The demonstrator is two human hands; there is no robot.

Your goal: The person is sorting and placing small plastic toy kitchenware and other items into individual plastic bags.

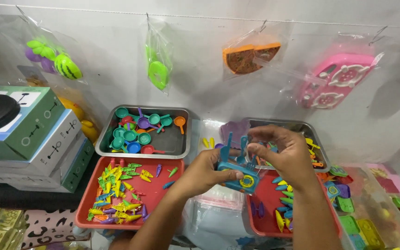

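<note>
Hands meet at frame centre, just right of middle. Your left hand [204, 171] comes up from 6 o'clock and clamps a small blue toy stove [238, 178] with a yellow ring on its face, thumb pressed on the front. Your right hand [283, 155] comes in from 5 o'clock, fingers pinched on blue toy utensils [241, 148] that stand upright, touching the stove's top edge. Stove sits in the air above a stack of clear plastic bags [216, 208], not resting on anything.

At 7 o'clock: red tray [85, 203] full of small toy carrots and chillies, mostly yellow, green, orange. At 5 o'clock: second red tray [260, 217], partly under your right forearm, with more small pieces. Clear bin [371, 217] of flat green and yellow toy parts at 4 o'clock.

Further out, 11 o'clock: metal tray [177, 143] of teal, blue and orange toy pans. At 1 o'clock: second metal tray [297, 126], contents mostly hidden by your right hand. Stacked boxes [38, 139] at 9 o'clock.

On the wall at 12 o'clock: hanging bags with green toy, orange pizza slice [251, 56], pink toy cooktop [339, 81].
</note>
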